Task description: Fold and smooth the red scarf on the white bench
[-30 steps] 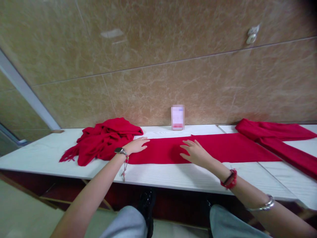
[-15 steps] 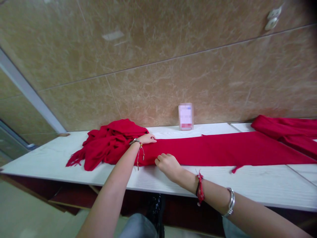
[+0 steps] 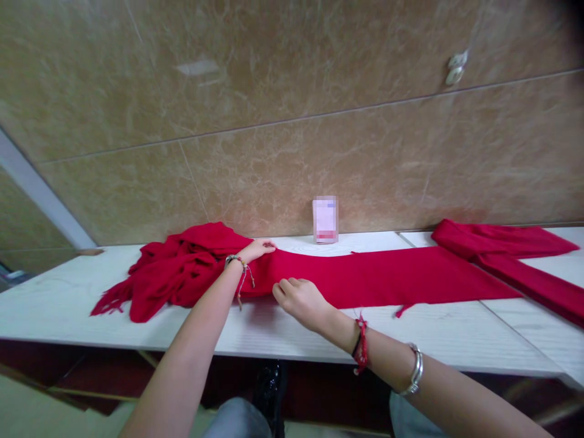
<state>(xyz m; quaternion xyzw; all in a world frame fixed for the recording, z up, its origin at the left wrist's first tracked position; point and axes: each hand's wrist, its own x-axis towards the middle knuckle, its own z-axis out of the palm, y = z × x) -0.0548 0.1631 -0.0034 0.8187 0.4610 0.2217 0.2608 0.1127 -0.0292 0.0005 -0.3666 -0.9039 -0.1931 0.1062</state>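
A long red scarf (image 3: 387, 277) lies folded in a flat strip along the white top, with its left part bunched in a loose heap ending in fringe. My left hand (image 3: 258, 248) is closed on the strip's far edge, beside the heap. At the near edge, my right hand (image 3: 301, 301) has its fingers curled in and pinches the cloth. Between both hands the fabric is slightly raised, with a shadow beneath it. My fingertips are partly hidden. Further right, more folded red fabric (image 3: 493, 237) rests against the strip's end.
The narrow white countertop (image 3: 447, 340) runs along a brown tiled wall (image 3: 274, 164). A small box-like item (image 3: 325, 222), blurred out, stands against that wall. Dark red shelving (image 3: 328, 389) lies under the top. A small white figure (image 3: 456, 68) is fixed to the wall.
The view has swung a little to the right, showing more of the right-hand fabric. Between my hands the scarf has lifted slightly off the top. Both hands keep their hold.
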